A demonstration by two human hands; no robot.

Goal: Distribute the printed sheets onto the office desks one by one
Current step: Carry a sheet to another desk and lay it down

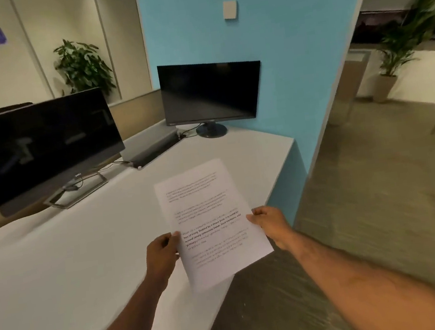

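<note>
Both hands hold one white printed paper sheet over the near right part of the white desk. The left hand pinches its left edge, the right hand its right edge. The small print is too blurry to read.

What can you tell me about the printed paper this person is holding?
The printed sheet is white paper carrying several blocks of black text, one partly bold, too blurred to read. It looks flat and uncreased, held slightly tilted above the edge of the white desk. The left hand pinches its left edge, the right hand its right edge.
</note>
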